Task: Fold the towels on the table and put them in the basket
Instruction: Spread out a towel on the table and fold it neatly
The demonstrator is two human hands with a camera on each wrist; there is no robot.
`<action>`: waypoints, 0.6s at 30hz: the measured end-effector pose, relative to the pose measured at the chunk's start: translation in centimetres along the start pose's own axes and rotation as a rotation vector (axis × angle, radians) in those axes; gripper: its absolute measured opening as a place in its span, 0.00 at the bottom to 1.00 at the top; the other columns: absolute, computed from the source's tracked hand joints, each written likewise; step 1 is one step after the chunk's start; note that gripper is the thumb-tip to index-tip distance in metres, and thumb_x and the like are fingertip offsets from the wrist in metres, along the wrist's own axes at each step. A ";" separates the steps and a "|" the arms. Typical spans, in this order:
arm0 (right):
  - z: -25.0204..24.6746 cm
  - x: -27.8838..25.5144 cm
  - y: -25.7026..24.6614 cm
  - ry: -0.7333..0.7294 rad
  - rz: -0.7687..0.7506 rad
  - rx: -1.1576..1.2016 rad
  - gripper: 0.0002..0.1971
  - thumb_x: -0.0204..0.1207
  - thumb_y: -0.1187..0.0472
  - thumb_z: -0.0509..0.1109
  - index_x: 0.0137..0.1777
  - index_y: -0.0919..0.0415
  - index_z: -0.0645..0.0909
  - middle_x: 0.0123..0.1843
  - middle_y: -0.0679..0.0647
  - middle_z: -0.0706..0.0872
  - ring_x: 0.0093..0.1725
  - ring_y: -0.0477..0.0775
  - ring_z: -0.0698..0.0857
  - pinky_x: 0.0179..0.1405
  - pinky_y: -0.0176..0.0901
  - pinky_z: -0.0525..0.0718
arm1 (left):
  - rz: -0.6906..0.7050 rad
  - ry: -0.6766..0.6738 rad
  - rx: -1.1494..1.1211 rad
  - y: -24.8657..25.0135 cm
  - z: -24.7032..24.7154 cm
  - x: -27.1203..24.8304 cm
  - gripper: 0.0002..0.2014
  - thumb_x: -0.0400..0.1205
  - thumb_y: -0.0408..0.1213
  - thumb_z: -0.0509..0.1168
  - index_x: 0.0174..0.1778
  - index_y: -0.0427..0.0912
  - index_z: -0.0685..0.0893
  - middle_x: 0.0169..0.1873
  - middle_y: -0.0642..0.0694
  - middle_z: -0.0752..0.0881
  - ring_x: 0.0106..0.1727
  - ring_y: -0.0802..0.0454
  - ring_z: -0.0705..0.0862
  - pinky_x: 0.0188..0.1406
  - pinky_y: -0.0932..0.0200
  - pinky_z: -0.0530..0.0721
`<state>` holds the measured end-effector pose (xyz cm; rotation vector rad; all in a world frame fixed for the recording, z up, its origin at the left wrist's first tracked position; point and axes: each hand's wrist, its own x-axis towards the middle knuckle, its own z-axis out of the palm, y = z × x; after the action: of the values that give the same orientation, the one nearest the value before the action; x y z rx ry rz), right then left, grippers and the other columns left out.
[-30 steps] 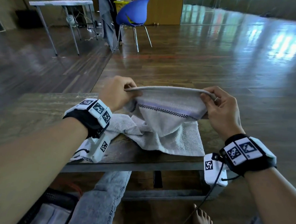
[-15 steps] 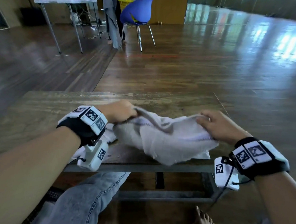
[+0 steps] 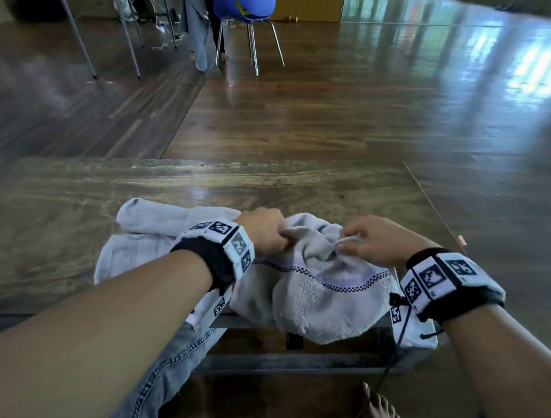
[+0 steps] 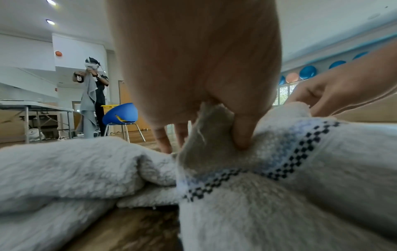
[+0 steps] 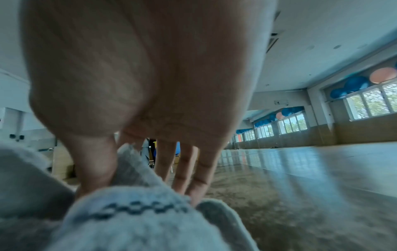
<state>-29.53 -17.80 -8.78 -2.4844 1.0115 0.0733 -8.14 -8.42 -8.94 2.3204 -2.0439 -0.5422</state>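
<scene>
Pinched in each grip, a bunched white towel on the table near edge, left hand and right hand held knuckles-up, close together, forearms extended forward.

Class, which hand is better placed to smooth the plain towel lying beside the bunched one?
Left. The left hand sits next to the plain towel; the right hand pinches the bunched towel farther away.

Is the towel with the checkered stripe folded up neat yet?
Not yet. The striped towel is bunched and wrinkled, drooping over the table edge, while the left hand and right hand pinch it.
</scene>
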 end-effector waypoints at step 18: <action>-9.0 13.9 -1.4 0.915 -0.008 0.312 0.12 0.82 0.54 0.72 0.61 0.55 0.90 0.78 0.59 0.79 0.75 0.62 0.79 0.72 0.52 0.78 | -0.076 0.733 0.047 -10.1 -14.7 6.8 0.14 0.84 0.39 0.61 0.58 0.41 0.90 0.64 0.38 0.82 0.64 0.33 0.79 0.60 0.41 0.79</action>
<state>-19.51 -29.79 -3.11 -2.2028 1.2050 -1.2161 5.94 -16.72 0.88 2.1555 -1.6214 0.3296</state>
